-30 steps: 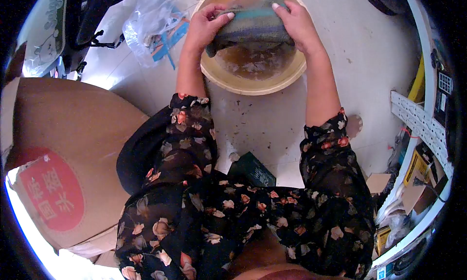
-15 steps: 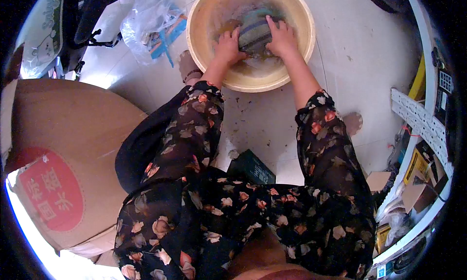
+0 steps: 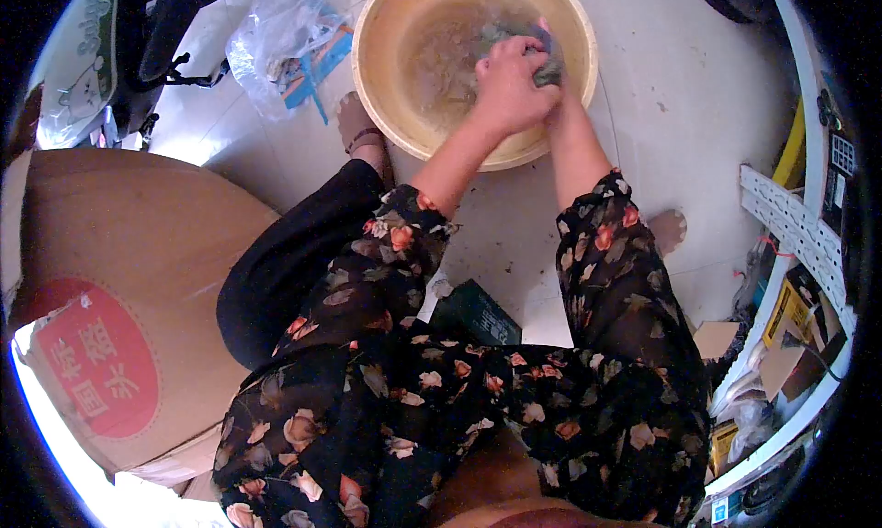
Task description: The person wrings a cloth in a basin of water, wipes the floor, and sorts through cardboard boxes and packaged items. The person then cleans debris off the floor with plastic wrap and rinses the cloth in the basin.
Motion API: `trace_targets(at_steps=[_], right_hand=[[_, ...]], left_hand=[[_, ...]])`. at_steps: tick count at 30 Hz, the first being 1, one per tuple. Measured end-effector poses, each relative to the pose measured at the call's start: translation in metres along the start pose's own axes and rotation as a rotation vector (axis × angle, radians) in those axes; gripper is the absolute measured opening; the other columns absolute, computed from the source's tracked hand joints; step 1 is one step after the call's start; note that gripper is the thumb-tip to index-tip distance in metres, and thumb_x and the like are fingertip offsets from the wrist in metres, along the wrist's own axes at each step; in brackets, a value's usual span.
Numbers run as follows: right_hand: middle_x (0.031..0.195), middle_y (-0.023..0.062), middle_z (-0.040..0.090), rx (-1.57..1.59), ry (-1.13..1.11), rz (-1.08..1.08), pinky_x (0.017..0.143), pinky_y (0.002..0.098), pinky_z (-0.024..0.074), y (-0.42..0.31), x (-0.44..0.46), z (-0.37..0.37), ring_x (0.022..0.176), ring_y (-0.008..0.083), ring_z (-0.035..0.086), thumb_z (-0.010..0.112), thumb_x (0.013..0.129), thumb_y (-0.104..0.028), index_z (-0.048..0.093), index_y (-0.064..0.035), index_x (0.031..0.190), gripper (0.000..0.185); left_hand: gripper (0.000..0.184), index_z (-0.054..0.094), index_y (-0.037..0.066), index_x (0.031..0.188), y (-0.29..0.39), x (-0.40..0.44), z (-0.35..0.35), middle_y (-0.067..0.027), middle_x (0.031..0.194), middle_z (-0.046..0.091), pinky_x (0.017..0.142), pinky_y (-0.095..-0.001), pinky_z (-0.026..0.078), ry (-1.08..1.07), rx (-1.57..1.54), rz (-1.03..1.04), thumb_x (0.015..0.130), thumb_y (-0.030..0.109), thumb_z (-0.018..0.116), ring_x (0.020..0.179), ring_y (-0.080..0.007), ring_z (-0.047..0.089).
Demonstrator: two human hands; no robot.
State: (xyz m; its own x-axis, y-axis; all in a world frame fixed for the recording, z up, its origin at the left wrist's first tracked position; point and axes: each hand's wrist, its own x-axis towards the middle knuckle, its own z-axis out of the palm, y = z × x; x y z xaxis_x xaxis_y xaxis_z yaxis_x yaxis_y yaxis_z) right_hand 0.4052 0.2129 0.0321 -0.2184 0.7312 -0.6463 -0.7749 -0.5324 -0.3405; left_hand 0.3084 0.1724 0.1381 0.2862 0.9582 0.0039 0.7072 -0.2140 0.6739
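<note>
A round cream basin at the top centre holds murky brownish water. At its right side, a grey-green striped cloth is bunched between my two hands. My left hand lies over the cloth with its fingers curled round it. Close against it, my right hand grips the cloth from the right, its fingers mostly hidden behind the cloth and my left hand.
A large cardboard box fills the left side. Beyond it are a clear plastic bag and blue strips. A dark green box lies near my lap. A white rack with assorted items stands right.
The cloth was held up stretched over the basin, then lowered into the water. Now it is bunched at the basin's right side, and my left hand has moved right to meet my right hand.
</note>
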Motion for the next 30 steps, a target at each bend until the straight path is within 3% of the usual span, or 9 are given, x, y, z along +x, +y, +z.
trace_targets(at_steps=[7, 11, 17, 18, 20, 23, 25, 28, 30], right_hand=[[0.108, 0.0093, 0.061, 0.207, -0.070, -0.013, 0.084, 0.0405, 0.0493, 0.021, -0.015, 0.016, 0.095, 0.0251, 0.060, 0.049, 0.090, -0.052, 0.053, -0.0091, 0.118, 0.051], [0.107, 0.0082, 0.061, 0.198, -0.016, -0.062, 0.083, 0.0398, 0.0494, 0.035, -0.021, 0.031, 0.093, 0.0243, 0.059, 0.050, 0.090, -0.050, 0.054, -0.0102, 0.117, 0.048], [0.118, 0.0190, 0.058, -0.628, 0.328, -0.142, 0.095, 0.0420, 0.0404, 0.032, -0.030, 0.055, 0.107, 0.0318, 0.054, 0.041, 0.093, -0.041, 0.049, 0.0044, 0.124, 0.056], [0.118, 0.0225, 0.057, -0.626, 0.205, -0.198, 0.097, 0.0414, 0.0381, 0.025, -0.036, 0.055, 0.109, 0.0332, 0.053, 0.042, 0.093, -0.039, 0.049, 0.0082, 0.123, 0.056], [0.124, 0.0225, 0.053, -0.550, 0.275, -0.275, 0.099, 0.0404, 0.0369, 0.019, -0.031, 0.042, 0.114, 0.0333, 0.050, 0.045, 0.092, -0.038, 0.046, 0.0070, 0.127, 0.057], [0.134, 0.0213, 0.046, -0.513, 0.408, -0.344, 0.101, 0.0386, 0.0353, 0.025, -0.015, 0.018, 0.122, 0.0323, 0.045, 0.047, 0.091, -0.036, 0.038, 0.0053, 0.134, 0.061], [0.140, 0.0191, 0.039, -0.513, 0.459, -0.353, 0.102, 0.0406, 0.0346, 0.026, -0.011, 0.016, 0.126, 0.0320, 0.040, 0.047, 0.091, -0.036, 0.030, 0.0014, 0.140, 0.063], [0.150, 0.0120, 0.023, -0.441, 0.443, -0.173, 0.097, 0.0579, 0.0349, 0.015, -0.038, 0.042, 0.132, 0.0360, 0.031, 0.046, 0.092, -0.037, 0.011, -0.0158, 0.149, 0.070], [0.152, 0.0079, 0.017, -0.346, 0.334, -0.134, 0.098, 0.0638, 0.0308, 0.020, -0.028, 0.031, 0.133, 0.0361, 0.028, 0.046, 0.091, -0.042, 0.004, -0.0234, 0.149, 0.074]], left_hand=[[0.042, 0.058, 0.006, 0.109, -0.015, 0.009, 0.024, -0.0177, 0.102, 0.052, 0.083, -0.0448, 0.041, 0.287, 0.001, 0.006, 0.077, 0.033, 0.065, 0.097, -0.0361, 0.048], [0.033, 0.064, 0.005, 0.095, -0.038, 0.021, 0.024, -0.0219, 0.090, 0.062, 0.078, -0.0474, 0.046, 0.374, -0.079, -0.012, 0.082, 0.036, 0.060, 0.086, -0.0422, 0.058], [0.045, 0.066, -0.001, 0.097, -0.106, 0.058, 0.002, -0.0274, 0.093, 0.063, 0.080, -0.0489, 0.046, 0.100, 0.001, -0.453, 0.086, 0.041, 0.053, 0.092, -0.0445, 0.059], [0.043, 0.065, -0.002, 0.094, -0.116, 0.055, -0.004, -0.0282, 0.090, 0.063, 0.081, -0.0487, 0.046, 0.109, 0.030, -0.462, 0.085, 0.039, 0.055, 0.091, -0.0440, 0.060], [0.040, 0.063, -0.006, 0.089, -0.132, 0.051, -0.016, -0.0298, 0.085, 0.062, 0.081, -0.0483, 0.046, 0.125, 0.088, -0.477, 0.083, 0.034, 0.060, 0.090, -0.0429, 0.060], [0.047, 0.059, -0.007, 0.102, -0.149, 0.036, -0.018, -0.0292, 0.095, 0.062, 0.085, -0.0478, 0.045, 0.216, 0.144, -0.298, 0.083, 0.036, 0.061, 0.097, -0.0430, 0.058], [0.053, 0.051, 0.004, 0.122, -0.157, 0.021, -0.001, -0.0238, 0.110, 0.060, 0.090, -0.0470, 0.044, 0.163, 0.342, -0.203, 0.082, 0.037, 0.063, 0.108, -0.0411, 0.053], [0.052, 0.049, 0.019, 0.128, -0.146, -0.005, 0.019, -0.0200, 0.109, 0.061, 0.091, -0.0451, 0.045, -0.066, 0.566, -0.108, 0.080, 0.029, 0.065, 0.109, -0.0382, 0.054], [0.046, 0.054, 0.017, 0.123, -0.162, 0.009, 0.020, -0.0205, 0.105, 0.062, 0.090, -0.0429, 0.046, -0.158, 0.348, -0.377, 0.078, 0.023, 0.064, 0.107, -0.0367, 0.055]])
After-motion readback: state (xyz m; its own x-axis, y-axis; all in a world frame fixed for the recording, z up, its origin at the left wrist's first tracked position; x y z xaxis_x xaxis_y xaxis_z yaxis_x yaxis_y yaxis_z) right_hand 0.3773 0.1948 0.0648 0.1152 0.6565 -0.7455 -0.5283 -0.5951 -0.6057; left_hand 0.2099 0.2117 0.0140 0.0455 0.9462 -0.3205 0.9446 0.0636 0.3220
